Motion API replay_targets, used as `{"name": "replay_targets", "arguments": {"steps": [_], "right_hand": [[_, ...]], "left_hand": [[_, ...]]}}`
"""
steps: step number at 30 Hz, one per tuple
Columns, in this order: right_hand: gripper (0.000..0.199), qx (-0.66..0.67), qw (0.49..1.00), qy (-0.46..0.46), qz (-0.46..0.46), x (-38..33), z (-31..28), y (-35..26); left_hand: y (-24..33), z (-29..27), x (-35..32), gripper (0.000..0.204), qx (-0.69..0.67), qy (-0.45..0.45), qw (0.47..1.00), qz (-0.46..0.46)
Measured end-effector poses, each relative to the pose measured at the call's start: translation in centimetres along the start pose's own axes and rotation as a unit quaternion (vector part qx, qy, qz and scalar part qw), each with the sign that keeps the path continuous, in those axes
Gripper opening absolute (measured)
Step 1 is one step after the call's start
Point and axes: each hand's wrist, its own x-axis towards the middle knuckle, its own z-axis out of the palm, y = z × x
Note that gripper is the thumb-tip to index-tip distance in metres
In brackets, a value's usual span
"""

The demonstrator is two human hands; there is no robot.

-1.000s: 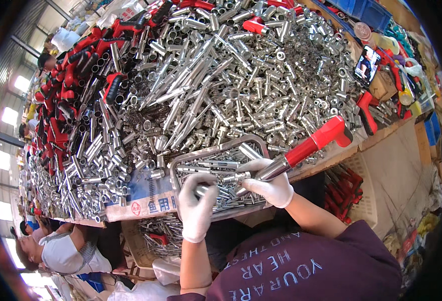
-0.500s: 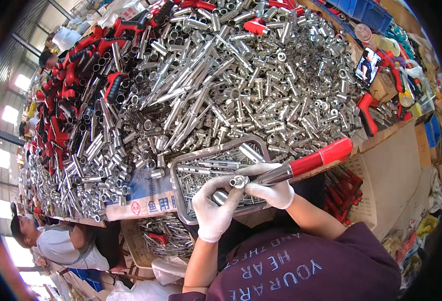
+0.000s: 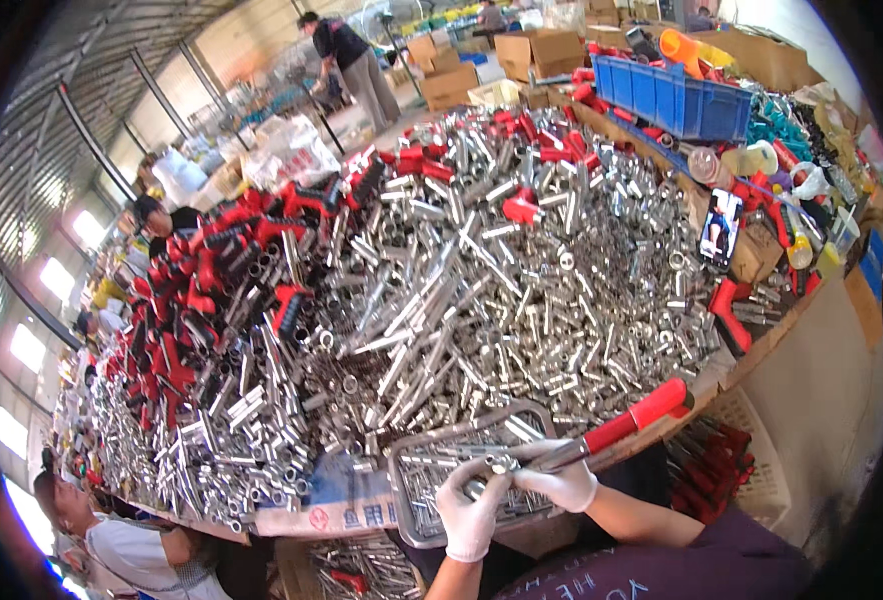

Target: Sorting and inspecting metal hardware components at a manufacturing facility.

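White gloves cover both my hands. My right hand (image 3: 565, 488) is closed around the metal barrel of a red-handled tool (image 3: 629, 418), its handle pointing up and to the right. My left hand (image 3: 469, 515) pinches a small silver metal fitting (image 3: 502, 464) at the barrel's near end. A short shiny tube (image 3: 475, 488) shows against the left fingers. Whether the fitting is joined to the barrel is hidden by my fingers. Both hands are above a grey rectangular tray (image 3: 395, 492) holding many slim metal parts.
Beyond the tray, a big heap of metal tubes and fittings (image 3: 521, 330) covers the table. Red-and-black handles (image 3: 176, 340) pile up at left. A blue crate (image 3: 671, 100) and a phone (image 3: 720, 230) are at right. A person (image 3: 126, 545) sits at lower left.
The view has tilted upward, so my hands and the tray sit lower in the picture and more of the room shows. Both hands keep their hold on the tool and fitting.
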Motion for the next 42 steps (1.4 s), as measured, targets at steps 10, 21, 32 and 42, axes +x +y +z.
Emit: {"name": "replay_targets", "arguments": {"steps": [10, 21, 32, 42], "right_hand": [[0.034, -0.012, 1.0, -0.009, -0.004, 0.8, 0.2, 0.3], [0.033, -0.072, 0.997, 0.012, -0.034, 0.4, 0.8, -0.5], [0.033, -0.135, 0.99, -0.022, -0.017, 0.9, 1.0, -0.9], [0.036, -0.132, 0.991, 0.005, -0.031, 0.7, 0.8, -1.0]], "left_hand": [[0.7, -1.3, 0.7, 0.01, -0.193, -0.042, 0.966, -0.169], [1.9, -2.8, 1.1, 0.021, -0.003, -0.113, 0.976, -0.183], [2.9, -2.2, 0.3, 0.019, 0.169, -0.082, 0.982, -0.037], [1.7, -0.4, -0.5, 0.015, 0.242, 0.029, 0.955, 0.171]]}}
